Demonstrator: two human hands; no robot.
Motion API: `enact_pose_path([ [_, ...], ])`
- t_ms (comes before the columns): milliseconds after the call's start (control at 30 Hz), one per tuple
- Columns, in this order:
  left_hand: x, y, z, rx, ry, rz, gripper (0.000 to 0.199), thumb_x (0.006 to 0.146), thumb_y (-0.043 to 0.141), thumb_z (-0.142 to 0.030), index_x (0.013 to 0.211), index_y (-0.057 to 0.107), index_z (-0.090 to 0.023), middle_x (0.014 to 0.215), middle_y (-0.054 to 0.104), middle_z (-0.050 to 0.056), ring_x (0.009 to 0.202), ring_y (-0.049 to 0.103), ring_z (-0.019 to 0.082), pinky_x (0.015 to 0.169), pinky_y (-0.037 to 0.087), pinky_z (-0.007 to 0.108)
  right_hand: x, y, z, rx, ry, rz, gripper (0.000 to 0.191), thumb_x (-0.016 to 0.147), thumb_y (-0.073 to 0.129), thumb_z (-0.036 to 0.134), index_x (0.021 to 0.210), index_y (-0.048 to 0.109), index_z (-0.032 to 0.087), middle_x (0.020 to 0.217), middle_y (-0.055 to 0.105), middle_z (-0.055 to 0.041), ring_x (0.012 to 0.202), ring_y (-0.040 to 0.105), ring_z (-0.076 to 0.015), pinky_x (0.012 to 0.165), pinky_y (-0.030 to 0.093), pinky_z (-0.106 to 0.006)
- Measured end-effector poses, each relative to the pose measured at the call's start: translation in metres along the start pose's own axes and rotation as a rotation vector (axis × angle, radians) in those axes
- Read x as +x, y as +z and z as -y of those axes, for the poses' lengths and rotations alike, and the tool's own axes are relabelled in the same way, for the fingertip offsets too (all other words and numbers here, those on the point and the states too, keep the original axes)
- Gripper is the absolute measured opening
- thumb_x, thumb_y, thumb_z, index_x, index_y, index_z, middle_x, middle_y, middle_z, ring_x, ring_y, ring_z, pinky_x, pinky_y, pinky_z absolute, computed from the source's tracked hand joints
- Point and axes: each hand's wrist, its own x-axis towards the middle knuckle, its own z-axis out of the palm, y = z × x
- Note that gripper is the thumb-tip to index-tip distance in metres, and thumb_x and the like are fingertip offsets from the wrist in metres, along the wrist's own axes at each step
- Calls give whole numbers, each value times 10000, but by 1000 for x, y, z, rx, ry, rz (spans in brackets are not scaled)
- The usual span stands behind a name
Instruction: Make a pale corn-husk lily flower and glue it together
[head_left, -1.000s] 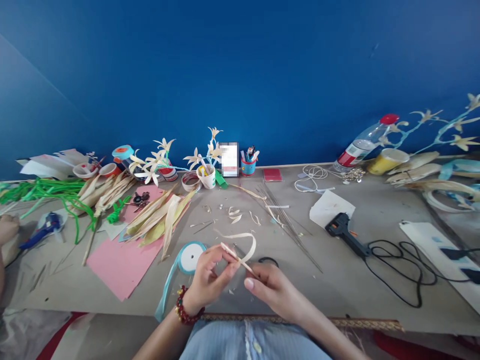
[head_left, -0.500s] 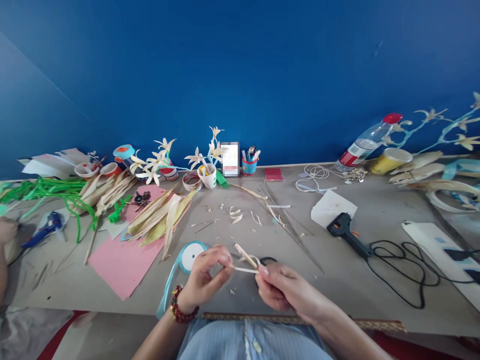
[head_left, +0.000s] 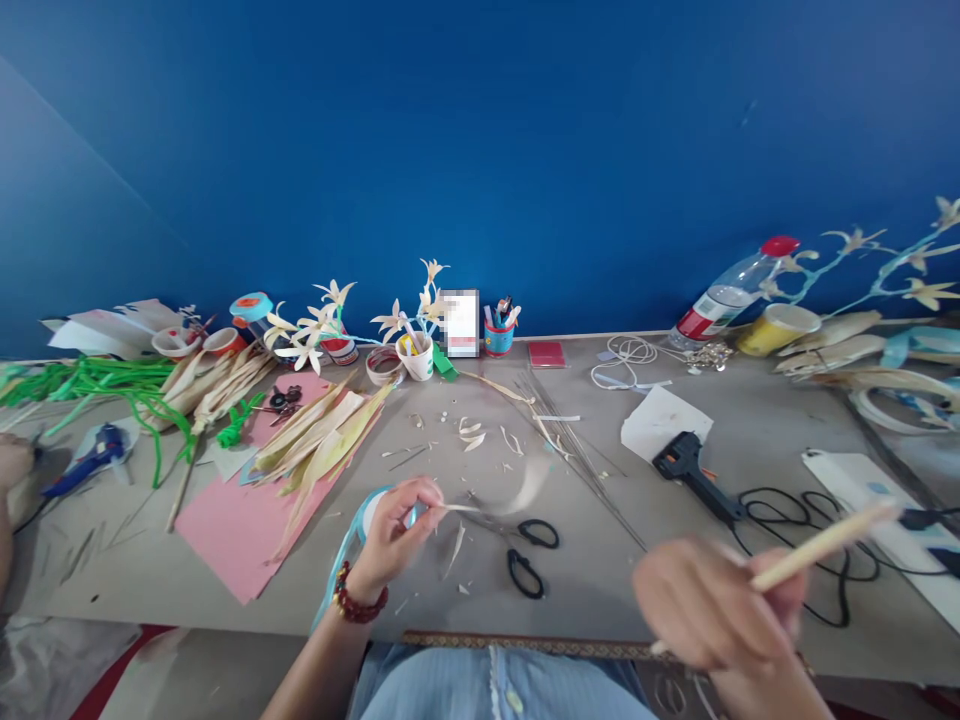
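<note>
My left hand (head_left: 401, 525), a beaded bracelet at its wrist, pinches the end of a thin pale strip (head_left: 459, 508). The strip's far part is blurred and curves up to the right. Black-handled scissors (head_left: 526, 572) lie on the table just right of that hand, and a roll of light blue ribbon (head_left: 369, 515) is partly hidden behind it. Off to the right, near the front edge, my right hand (head_left: 709, 600) is closed around a pale, slim stick (head_left: 821, 545) that points up and right. Motion smears this hand.
A black glue gun (head_left: 697, 475) with a looping cord lies at right. Dried husks (head_left: 322, 440) rest on pink paper (head_left: 240, 530) at left. Thin wires (head_left: 577, 450) and scraps lie mid-table. Cups with pale flowers (head_left: 416, 355) and a bottle (head_left: 724, 300) stand along the wall.
My right hand has swung away to the right with the stick, leaving the strip in my left hand. The left hand has shifted slightly left, and the scissors are uncovered.
</note>
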Motion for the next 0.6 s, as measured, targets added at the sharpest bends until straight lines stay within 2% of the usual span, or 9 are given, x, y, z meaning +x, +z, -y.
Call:
enact_pose_path([
  [33,0,0,1,-31,-28,-37,226,896,590,-313,724,554,-172,706,559,16,685,528,146,650,424,265,0,-11,6,0,-35,-42,808,623,-127,937,376,251,267,267,72,89,213,146,-60,311,216,-232],
  [67,0,0,2,-68,-51,-67,238,896,593,-319,716,548,-170,704,550,11,671,519,137,634,420,256,3,-20,12,-53,-58,-162,782,762,34,891,417,343,261,301,171,77,250,200,-76,335,270,-244],
  [167,0,3,2,-168,-58,-106,199,894,606,-297,751,561,-165,738,557,13,656,516,121,624,423,248,16,-40,12,-559,-70,-584,496,881,416,660,766,642,234,509,549,-17,408,469,-159,422,382,-278],
  [233,0,8,1,-200,-27,-104,169,894,611,-281,775,574,-166,746,569,20,678,527,128,638,430,254,28,-47,-5,-755,-73,-713,387,856,503,548,909,675,205,720,693,-109,566,602,-237,499,427,-318],
  [267,0,11,0,-209,-12,-98,171,895,613,-280,772,576,-167,736,571,21,691,533,135,645,433,259,33,-50,-16,-921,-90,-752,374,881,455,490,955,679,200,806,727,-131,615,637,-260,517,438,-329],
  [367,0,21,-3,-242,7,-82,182,886,630,-292,762,590,-165,726,582,27,705,546,145,639,438,260,45,-59,-42,-1266,-175,-723,372,927,359,325,1061,676,185,965,752,-141,693,679,-271,554,472,-341],
  [467,1,29,-6,-311,7,-63,184,872,652,-308,766,610,-164,756,598,37,692,556,141,618,457,256,52,-59,-38,-1406,-283,-727,362,922,396,307,1056,697,157,990,730,-170,827,673,-318,736,509,-427],
  [533,3,32,-10,-354,15,-40,178,867,657,-318,782,627,-164,780,610,48,682,563,141,605,475,257,51,-47,-22,-1318,-368,-715,337,918,446,349,976,721,162,1037,707,-186,927,643,-349,857,477,-494],
  [600,5,34,-15,-362,36,-23,166,867,658,-315,798,645,-165,799,625,59,686,573,145,597,480,254,47,-22,-4,-1034,-410,-559,288,917,507,387,870,722,201,977,715,-146,929,641,-317,852,493,-455],
])
